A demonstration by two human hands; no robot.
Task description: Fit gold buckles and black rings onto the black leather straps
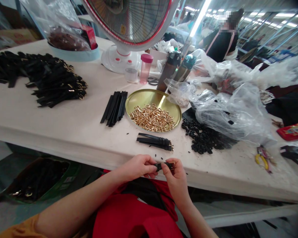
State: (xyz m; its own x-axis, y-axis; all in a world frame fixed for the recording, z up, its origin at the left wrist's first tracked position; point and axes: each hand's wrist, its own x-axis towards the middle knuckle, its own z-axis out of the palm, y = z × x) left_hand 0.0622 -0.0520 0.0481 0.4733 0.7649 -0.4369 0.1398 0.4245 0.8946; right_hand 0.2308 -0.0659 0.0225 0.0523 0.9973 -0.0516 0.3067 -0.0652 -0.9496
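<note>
My left hand [139,167] and my right hand [175,175] meet at the table's front edge, both pinched on one short black strap [161,165] with a gold buckle [172,163] at its right end. Just beyond them lie a few finished black straps with buckles [155,141]. A gold round tray [144,99] holds a heap of gold buckles [152,118]. A neat bundle of plain black straps [115,107] lies left of the tray. Small black loops [201,137] are piled to its right.
A big pile of black straps [47,77] covers the far left. A fan [129,29], pink cup [145,67] and two bottles [176,69] stand behind. Clear plastic bags [233,112] crowd the right, yellow pliers [263,160] near them. A person stands at the back.
</note>
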